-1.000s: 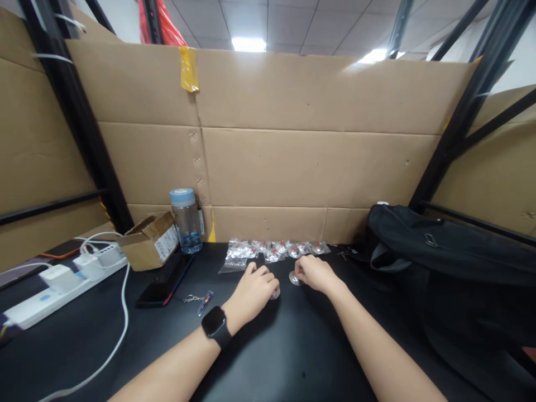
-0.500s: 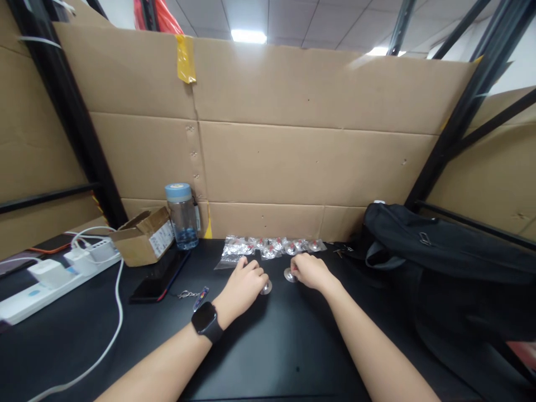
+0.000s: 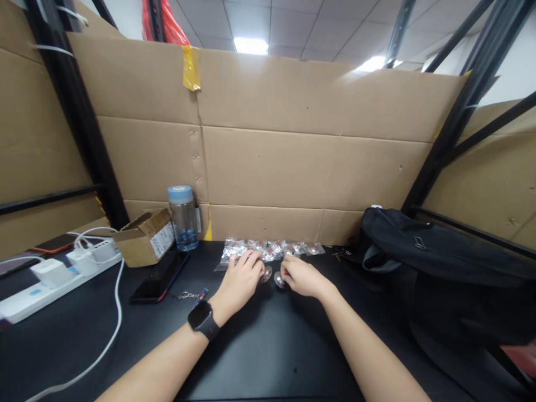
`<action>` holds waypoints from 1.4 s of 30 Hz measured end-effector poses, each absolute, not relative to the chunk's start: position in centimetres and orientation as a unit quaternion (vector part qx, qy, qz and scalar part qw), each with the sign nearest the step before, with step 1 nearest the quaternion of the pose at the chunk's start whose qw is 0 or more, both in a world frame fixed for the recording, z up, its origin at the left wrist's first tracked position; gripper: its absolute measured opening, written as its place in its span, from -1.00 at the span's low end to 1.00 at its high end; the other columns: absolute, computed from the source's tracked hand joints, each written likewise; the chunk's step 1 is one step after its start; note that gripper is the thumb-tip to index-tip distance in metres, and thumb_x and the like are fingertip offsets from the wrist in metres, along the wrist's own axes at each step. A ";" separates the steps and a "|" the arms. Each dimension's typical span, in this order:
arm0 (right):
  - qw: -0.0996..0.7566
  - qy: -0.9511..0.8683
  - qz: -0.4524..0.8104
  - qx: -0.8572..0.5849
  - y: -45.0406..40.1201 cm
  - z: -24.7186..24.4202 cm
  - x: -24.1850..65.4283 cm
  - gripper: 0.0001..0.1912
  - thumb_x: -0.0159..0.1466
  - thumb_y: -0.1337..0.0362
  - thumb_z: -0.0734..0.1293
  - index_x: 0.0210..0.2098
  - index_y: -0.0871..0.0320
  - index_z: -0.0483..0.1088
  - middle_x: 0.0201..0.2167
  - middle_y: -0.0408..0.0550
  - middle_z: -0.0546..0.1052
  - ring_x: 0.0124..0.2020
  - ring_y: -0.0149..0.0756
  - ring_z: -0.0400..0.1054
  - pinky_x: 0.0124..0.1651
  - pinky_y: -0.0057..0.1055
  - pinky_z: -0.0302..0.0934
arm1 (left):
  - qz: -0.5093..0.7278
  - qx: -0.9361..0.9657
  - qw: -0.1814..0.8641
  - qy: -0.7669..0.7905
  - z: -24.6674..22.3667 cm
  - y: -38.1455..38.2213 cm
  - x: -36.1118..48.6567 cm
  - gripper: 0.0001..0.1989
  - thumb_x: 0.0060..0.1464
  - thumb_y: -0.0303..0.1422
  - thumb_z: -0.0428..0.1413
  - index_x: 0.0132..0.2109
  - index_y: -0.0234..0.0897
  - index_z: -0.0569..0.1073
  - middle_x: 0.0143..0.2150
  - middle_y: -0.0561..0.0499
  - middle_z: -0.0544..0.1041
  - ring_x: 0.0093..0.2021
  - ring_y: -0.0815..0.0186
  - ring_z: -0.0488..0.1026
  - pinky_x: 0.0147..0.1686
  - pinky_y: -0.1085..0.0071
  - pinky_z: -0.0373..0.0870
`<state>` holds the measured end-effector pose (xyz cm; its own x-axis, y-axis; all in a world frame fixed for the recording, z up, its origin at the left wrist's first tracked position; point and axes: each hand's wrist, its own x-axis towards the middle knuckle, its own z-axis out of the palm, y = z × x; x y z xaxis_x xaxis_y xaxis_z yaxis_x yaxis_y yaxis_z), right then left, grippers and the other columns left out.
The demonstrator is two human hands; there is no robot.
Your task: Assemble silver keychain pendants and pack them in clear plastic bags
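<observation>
My left hand (image 3: 239, 279), with a black smartwatch (image 3: 202, 318) on the wrist, pinches a small clear suction cup (image 3: 267, 274) at its right side. My right hand (image 3: 305, 277) has its fingers closed on a second clear suction cup (image 3: 279, 280). The two round, shiny cups face each other a short gap apart, tilted above the black table (image 3: 259, 346). My fingers hide the back of each cup. Just behind the hands lies a row of clear plastic packets (image 3: 274, 249) with round pieces and red bits inside.
At left stand a white power strip (image 3: 54, 287) with plugs and cable, an open carton (image 3: 144, 240), and a water bottle (image 3: 183, 220). A dark phone (image 3: 157, 282) and a keychain (image 3: 188, 295) lie nearby. Right is a black bag (image 3: 444, 268); cardboard (image 3: 272, 167) walls the back.
Both cups have been raised from near the tabletop and tilted toward each other. My right hand has moved left, and my left hand has shifted slightly up and away.
</observation>
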<state>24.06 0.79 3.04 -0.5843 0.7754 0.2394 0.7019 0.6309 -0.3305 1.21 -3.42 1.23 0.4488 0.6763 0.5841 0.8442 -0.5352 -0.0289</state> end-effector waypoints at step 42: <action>0.510 -0.691 0.422 -0.290 -1.2 1.4 18.2 -0.83 0.33 0.16 0.36 -0.25 0.12 0.38 0.06 0.01 0.43 -0.09 -0.25 0.48 -0.06 -0.29 0.44 | -0.422 -0.751 -0.002 -0.507 1.7 -3.4 0.8 -0.84 0.36 -0.32 -0.03 -0.16 -0.18 0.43 0.07 -0.07 0.44 0.10 0.12 0.33 -0.01 0.18 0.20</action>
